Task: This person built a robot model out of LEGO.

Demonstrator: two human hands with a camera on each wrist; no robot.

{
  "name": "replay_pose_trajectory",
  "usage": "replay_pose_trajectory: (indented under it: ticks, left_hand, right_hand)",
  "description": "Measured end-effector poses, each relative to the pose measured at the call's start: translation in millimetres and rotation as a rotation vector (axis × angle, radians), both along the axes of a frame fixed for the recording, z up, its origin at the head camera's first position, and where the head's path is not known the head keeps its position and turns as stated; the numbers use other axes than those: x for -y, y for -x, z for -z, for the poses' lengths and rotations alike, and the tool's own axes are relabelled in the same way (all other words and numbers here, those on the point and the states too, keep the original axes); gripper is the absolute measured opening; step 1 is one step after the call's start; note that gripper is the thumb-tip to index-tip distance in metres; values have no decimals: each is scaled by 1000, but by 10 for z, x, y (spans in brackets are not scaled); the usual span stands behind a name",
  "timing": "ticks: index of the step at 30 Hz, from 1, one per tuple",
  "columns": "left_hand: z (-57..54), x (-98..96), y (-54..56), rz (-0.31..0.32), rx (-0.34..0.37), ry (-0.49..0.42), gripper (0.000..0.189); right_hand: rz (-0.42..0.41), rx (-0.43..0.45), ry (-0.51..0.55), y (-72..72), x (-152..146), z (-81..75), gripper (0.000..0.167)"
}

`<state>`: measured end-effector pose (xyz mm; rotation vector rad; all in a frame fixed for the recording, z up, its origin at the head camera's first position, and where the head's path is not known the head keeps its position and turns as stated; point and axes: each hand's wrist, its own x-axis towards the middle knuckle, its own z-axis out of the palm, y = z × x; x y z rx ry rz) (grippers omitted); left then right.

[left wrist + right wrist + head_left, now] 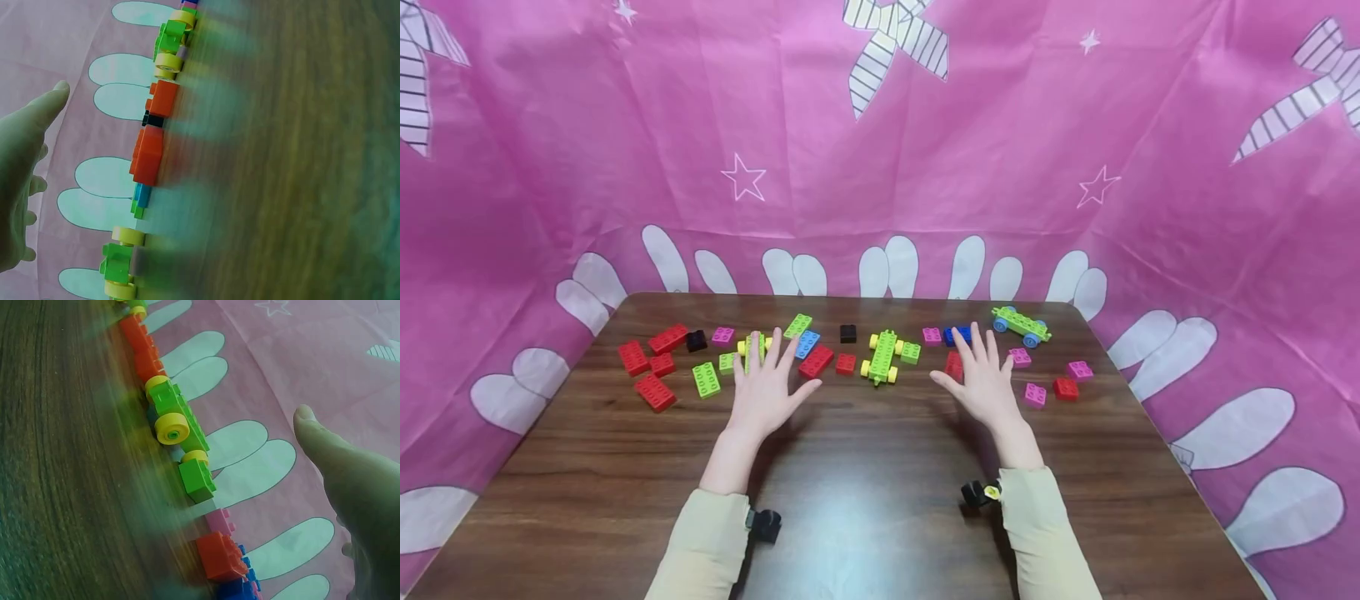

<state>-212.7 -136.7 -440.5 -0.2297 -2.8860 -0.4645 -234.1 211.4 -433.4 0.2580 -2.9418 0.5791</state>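
Note:
My left hand (pixel 764 392) hovers over the table with fingers spread, holding nothing. Its fingers partly hide a green toy car base with yellow wheels (pixel 747 347); a blue brick (pixel 807 344) and a red brick (pixel 816 362) lie to its right. My right hand (pixel 988 390), also spread and holding nothing, overlaps a red brick (pixel 952 367) and a dark blue brick (pixel 955 336). Between the hands sits another green car base (pixel 883 357) with yellow wheels. In the right wrist view, a small green brick (pixel 197 481) stands beside this car base.
At the left lie several red bricks (pixel 656 392), a black brick (pixel 696 340) and a light green brick (pixel 706 380). A green car base with blue wheels (pixel 1021 325) stands at the back right, near pink bricks (pixel 1035 395). Pink cloth surrounds the wooden table (pixel 865 483).

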Motion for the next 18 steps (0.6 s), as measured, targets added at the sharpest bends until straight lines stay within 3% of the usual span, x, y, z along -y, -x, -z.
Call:
replay_pose_trajectory:
  ticks: [12, 18]
  left_hand:
    - [-40, -5, 20, 18, 12, -2, 83]
    - [-93, 7, 46, 33, -29, -22, 79]
  right_hand:
    - [-51, -13, 84, 104, 54, -3, 103]
    - [-113, -14, 155, 202, 120, -14, 109]
